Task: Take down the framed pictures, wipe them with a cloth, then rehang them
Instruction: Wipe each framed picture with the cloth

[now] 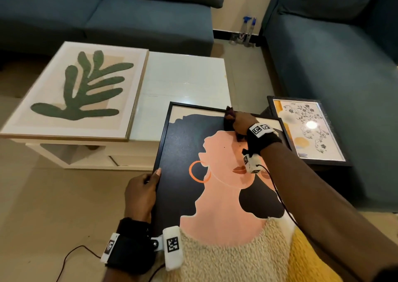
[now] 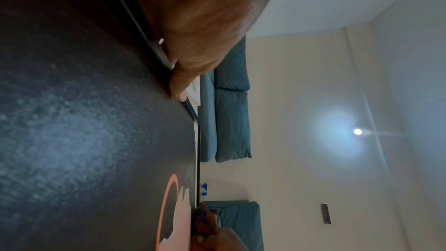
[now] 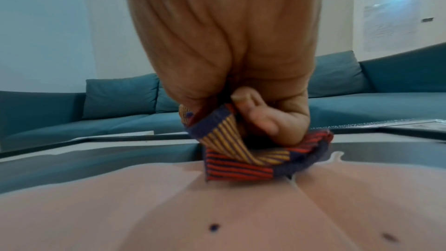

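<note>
Right hand: fingers curled around a bunched striped cloth, blue with orange and red bands; thumb folded over the top of the wad. The cloth is pressed against the glass of the portrait picture, near its far edge, over the pink forehead area of the print.

Left hand: grips the left side rail of the same black frame, thumb lying along the front edge, fingers wrapped behind and hidden from view.

Portrait picture: black-framed print of a pink face in profile with dark hair and an orange hoop earring. It is tilted, with its near end on the person's lap against a cream and yellow fleecy garment, and its far end reaching the coffee table's near edge; whether it rests on the table cannot be told.

Leaf picture: light wooden frame, green leaf shape on beige; lies flat on the left part of the white coffee table, its near edge at the table's near rim.

Floral picture: dark frame, grey flower sprigs and yellow patches, a lamp glare on its glass; lies to the right of the portrait picture, beside the right-hand sofa.

Blue-green sofas: one beyond the table, one along the right.

Two spray bottles: blue heads, standing on the floor in the corner between the sofas.
</note>
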